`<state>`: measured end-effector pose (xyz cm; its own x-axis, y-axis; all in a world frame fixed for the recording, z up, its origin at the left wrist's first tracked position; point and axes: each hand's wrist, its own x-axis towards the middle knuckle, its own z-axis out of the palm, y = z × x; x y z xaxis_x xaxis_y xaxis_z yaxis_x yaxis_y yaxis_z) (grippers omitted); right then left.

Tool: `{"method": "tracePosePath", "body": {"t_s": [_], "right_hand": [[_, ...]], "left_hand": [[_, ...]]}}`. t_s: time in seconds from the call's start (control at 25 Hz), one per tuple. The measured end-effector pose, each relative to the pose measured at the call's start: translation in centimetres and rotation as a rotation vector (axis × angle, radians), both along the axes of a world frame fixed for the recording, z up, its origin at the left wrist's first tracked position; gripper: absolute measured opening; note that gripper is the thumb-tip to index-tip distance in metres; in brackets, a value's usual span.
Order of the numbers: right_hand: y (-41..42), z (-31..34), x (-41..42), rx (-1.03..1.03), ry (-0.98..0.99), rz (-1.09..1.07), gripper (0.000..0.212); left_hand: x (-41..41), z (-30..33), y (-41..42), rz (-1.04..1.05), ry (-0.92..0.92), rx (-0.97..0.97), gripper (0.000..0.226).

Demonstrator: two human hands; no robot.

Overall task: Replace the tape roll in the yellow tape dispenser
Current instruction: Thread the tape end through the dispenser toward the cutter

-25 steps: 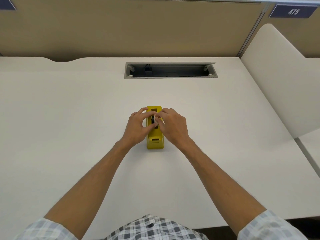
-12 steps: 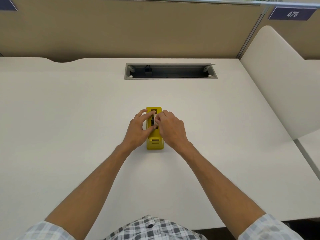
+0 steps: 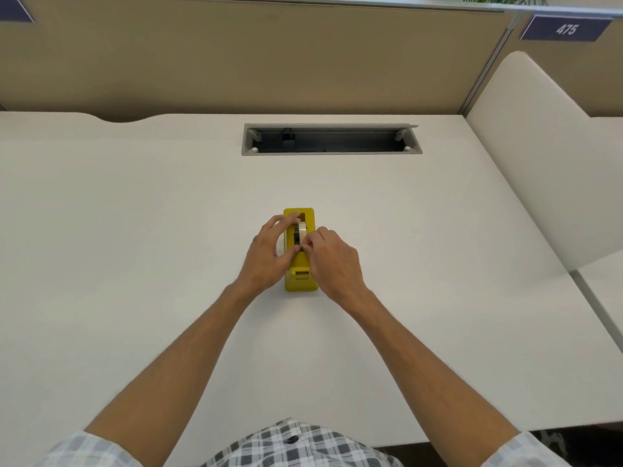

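A yellow tape dispenser point(image 3: 301, 276) stands lengthwise on the white desk point(image 3: 135, 247), its cutter end towards me. A pale tape roll point(image 3: 301, 230) on a dark core sits upright in its slot. My left hand point(image 3: 266, 256) arches over the dispenser's left side, index finger on the far rim and thumb against the near part of the roll. My right hand point(image 3: 332, 261) is at the right side, with thumb and forefinger pinched together at the roll's near edge. Whether they pinch the tape end is hidden.
An open grey cable tray point(image 3: 332, 139) is set into the desk beyond the dispenser. A beige partition point(image 3: 236, 59) closes the back. A white side panel point(image 3: 546, 170) rises on the right. The desk's front edge is near my checked shirt.
My right hand has slid a little towards me along the roll, uncovering its top. My left fingers have spread wider over the dispenser. The dispenser has stayed in place.
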<state>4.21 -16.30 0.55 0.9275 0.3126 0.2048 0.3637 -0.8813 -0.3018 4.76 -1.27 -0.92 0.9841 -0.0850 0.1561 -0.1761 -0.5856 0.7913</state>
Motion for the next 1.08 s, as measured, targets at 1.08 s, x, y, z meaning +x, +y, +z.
{"method": "tracePosePath", "body": {"t_s": [1.08], "right_hand": [[-0.3, 0.9, -5.1, 0.152, -0.032, -0.033, 0.013]], "left_hand": [[-1.1, -1.1, -0.3, -0.009, 0.124, 0.057, 0.057]]}}
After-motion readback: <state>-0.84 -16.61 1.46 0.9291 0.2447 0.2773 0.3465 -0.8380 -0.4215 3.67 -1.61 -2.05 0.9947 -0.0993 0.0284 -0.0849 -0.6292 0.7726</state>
